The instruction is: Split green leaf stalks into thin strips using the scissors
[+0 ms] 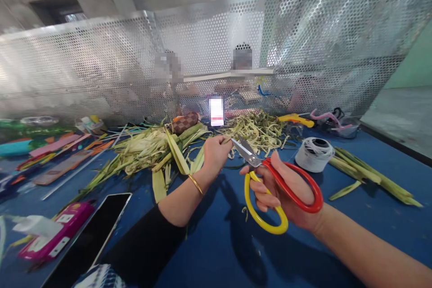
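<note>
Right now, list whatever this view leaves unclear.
Head view:
Thin piece in the left hand: mostly hidden by its grip.
Whether the scissors touch it: too small to tell.
Black-screened phone: near end cut off by the bottom edge.
Magenta pack: any print too blurred.

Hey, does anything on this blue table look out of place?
Only slightly: a small curled scrap on the table shows just left of the scissors' yellow handle, stray from the tangled strips farther back.

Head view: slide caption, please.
Right hand holds red-and-yellow-handled scissors, tips near the left hand, before heaped plant strips on a blue table.
</note>
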`<control>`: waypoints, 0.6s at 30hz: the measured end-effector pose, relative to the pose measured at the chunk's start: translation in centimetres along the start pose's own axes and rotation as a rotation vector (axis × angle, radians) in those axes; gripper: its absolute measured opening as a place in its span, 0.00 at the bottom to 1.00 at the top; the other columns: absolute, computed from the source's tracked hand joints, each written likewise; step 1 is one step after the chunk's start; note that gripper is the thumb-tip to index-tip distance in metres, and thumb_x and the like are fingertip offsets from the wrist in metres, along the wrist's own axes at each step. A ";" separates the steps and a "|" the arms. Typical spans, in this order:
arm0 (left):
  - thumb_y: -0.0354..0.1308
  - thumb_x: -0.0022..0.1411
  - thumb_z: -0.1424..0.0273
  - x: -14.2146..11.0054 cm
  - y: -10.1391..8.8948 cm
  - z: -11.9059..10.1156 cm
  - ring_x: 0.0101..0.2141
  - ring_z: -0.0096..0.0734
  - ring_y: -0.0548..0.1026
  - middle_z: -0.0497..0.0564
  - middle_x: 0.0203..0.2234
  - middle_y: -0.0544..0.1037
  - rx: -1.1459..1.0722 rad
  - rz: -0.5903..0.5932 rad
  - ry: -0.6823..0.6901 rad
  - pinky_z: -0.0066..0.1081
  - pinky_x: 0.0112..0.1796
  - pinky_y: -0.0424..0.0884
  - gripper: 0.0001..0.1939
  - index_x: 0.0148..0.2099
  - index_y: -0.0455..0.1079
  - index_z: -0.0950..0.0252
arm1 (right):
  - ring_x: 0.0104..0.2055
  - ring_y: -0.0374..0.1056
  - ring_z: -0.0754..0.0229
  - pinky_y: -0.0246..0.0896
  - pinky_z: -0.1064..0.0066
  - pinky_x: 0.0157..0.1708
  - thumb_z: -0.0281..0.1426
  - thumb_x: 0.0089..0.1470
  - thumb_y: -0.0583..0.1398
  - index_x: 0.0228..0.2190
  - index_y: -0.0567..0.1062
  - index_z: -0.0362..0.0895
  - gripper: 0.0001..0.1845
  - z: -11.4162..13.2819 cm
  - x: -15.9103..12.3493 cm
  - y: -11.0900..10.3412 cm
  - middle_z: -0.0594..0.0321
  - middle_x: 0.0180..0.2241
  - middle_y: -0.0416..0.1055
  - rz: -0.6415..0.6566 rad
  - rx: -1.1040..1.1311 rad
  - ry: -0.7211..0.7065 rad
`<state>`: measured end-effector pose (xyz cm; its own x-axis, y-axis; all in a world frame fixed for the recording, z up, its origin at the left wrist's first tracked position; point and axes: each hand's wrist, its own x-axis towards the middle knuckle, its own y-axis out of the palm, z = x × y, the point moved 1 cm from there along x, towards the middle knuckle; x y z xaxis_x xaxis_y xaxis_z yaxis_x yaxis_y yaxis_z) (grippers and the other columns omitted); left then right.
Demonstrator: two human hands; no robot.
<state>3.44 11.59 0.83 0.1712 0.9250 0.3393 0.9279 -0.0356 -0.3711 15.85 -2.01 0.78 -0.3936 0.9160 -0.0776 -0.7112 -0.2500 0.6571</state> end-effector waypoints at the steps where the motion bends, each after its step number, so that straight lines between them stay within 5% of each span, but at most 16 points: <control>1: 0.55 0.49 0.63 -0.1 0.0 -0.1 0.21 0.23 0.57 0.41 0.15 0.59 0.002 0.003 -0.002 0.24 0.23 0.53 0.13 0.22 0.69 0.67 | 0.15 0.48 0.71 0.58 0.72 0.23 0.57 0.55 0.49 0.37 0.73 0.41 0.32 0.0 0.0 0.0 0.70 0.21 0.59 0.000 0.004 -0.002; 13: 0.58 0.45 0.69 -0.8 0.7 -0.5 0.20 0.21 0.54 0.40 0.13 0.57 -0.117 0.071 -0.153 0.26 0.22 0.47 0.10 0.17 0.63 0.66 | 0.12 0.39 0.76 0.50 0.79 0.14 0.53 0.54 0.56 0.31 0.73 0.41 0.26 0.2 0.6 -0.3 0.75 0.18 0.52 -0.148 0.022 -0.001; 18: 0.63 0.45 0.69 -0.5 0.7 -0.3 0.17 0.19 0.52 0.39 0.12 0.58 -0.290 0.127 -0.330 0.25 0.21 0.46 0.09 0.23 0.66 0.66 | 0.11 0.44 0.75 0.48 0.79 0.13 0.54 0.50 0.58 0.31 0.71 0.43 0.26 0.4 0.8 -0.7 0.75 0.16 0.54 -0.361 -0.187 -0.093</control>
<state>4.11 11.04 0.64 0.2185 0.9758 -0.0045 0.9688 -0.2175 -0.1187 16.27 -0.94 0.52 -0.0516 0.9775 -0.2047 -0.8907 0.0476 0.4520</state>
